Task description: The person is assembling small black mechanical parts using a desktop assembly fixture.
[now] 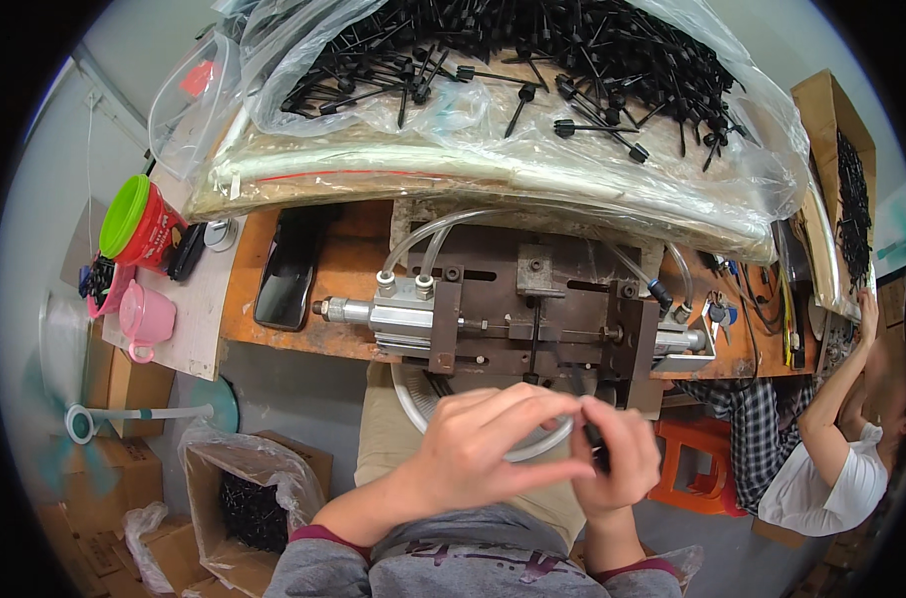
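Note:
My right hand (620,453) has its fingers curled round a small black plastic piece (596,446), held over my lap just in front of the bench fixture. Close against it on the left, my left hand (483,434) has its thumb and forefinger spread, the fingertips reaching the right hand's fingers. Nothing shows between the left fingers. Beyond both hands sits a dark metal clamping fixture (493,357) with an air cylinder (403,327) at either side. A thin black plastic stem (535,337) lies in the fixture's middle, pointing toward me.
An open plastic-lined tray (493,159) heaped with black stemmed parts fills the bench's back. A phone (288,269), pink cup (147,317) and red-green tub (144,224) stand left. A lined box (254,508) of black parts is lower left. Another person (831,478) works at right beside an orange stool (694,468).

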Action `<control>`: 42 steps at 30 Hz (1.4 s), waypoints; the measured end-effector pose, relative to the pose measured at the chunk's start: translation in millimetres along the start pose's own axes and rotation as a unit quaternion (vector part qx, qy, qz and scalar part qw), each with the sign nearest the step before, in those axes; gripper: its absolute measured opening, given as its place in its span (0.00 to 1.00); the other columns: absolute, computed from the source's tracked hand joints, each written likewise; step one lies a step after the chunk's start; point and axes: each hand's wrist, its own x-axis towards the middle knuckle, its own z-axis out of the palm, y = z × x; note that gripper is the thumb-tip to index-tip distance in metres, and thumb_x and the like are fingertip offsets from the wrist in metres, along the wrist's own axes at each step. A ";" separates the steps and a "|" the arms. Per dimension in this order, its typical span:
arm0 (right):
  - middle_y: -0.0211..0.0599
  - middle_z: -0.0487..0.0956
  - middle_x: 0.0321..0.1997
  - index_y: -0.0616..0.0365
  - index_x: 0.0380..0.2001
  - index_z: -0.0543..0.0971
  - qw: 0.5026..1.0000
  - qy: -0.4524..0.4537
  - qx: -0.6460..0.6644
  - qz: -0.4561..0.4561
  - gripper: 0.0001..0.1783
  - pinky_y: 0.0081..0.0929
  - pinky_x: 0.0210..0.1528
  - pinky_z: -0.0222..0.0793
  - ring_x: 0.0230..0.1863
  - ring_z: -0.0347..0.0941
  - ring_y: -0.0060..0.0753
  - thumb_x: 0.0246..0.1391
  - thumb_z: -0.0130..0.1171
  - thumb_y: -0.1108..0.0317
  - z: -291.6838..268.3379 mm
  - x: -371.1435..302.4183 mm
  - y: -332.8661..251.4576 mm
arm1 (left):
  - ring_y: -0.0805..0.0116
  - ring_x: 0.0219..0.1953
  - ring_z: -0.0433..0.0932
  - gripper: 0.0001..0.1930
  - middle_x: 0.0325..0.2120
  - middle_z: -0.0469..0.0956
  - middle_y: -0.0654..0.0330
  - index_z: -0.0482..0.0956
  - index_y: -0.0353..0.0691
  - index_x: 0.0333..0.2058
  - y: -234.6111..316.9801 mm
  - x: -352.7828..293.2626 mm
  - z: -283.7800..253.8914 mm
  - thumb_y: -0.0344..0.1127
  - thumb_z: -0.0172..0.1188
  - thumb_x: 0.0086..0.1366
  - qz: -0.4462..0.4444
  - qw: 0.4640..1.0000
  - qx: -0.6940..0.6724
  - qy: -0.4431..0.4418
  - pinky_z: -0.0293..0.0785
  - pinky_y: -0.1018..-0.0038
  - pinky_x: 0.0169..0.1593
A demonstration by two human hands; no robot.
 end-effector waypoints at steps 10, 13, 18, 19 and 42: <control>0.44 0.81 0.35 0.69 0.45 0.80 0.999 -0.028 0.010 0.016 0.23 0.24 0.29 0.75 0.29 0.79 0.34 0.40 0.62 0.87 8.7 0.8 -5.8 | 0.71 0.31 0.79 0.17 0.32 0.79 0.59 0.83 0.36 0.37 -1.8 -12.3 -5.0 0.24 0.75 0.45 -0.079 0.994 -0.071 0.032 0.77 0.76 0.33; 0.44 0.81 0.34 0.69 0.43 0.76 0.986 0.049 0.095 0.130 0.14 0.21 0.32 0.75 0.30 0.80 0.31 0.53 0.63 0.83 10.0 -6.5 -1.5 | 0.69 0.31 0.79 0.16 0.33 0.78 0.59 0.83 0.36 0.37 -7.9 -15.3 -4.9 0.23 0.73 0.46 -0.053 0.998 0.030 0.023 0.78 0.76 0.34; 0.41 0.80 0.33 0.66 0.41 0.70 0.946 0.073 0.186 0.254 0.13 0.17 0.34 0.74 0.31 0.79 0.24 0.55 0.61 0.82 -0.7 -8.5 3.4 | 0.63 0.36 0.81 0.14 0.44 0.80 0.56 0.83 0.35 0.36 -23.9 -12.3 5.9 0.25 0.69 0.48 0.021 0.981 0.193 -0.024 0.79 0.71 0.40; 0.41 0.80 0.32 0.65 0.41 0.70 0.945 0.071 0.189 0.256 0.12 0.16 0.32 0.73 0.30 0.79 0.23 0.55 0.61 0.82 -1.7 -7.8 4.3 | 0.63 0.36 0.81 0.13 0.47 0.80 0.55 0.83 0.35 0.36 -27.6 -11.9 7.8 0.26 0.69 0.48 0.037 0.975 0.217 -0.034 0.79 0.70 0.41; 0.45 0.80 0.30 0.62 0.39 0.72 0.639 0.019 0.618 0.458 0.07 0.15 0.24 0.64 0.20 0.69 0.20 0.58 0.57 0.76 -5.5 3.8 12.9 | 0.66 0.36 0.84 0.21 0.42 0.83 0.52 0.83 0.36 0.46 -1.4 -7.8 -5.0 0.26 0.73 0.50 -0.086 0.981 -0.159 -0.076 0.81 0.74 0.37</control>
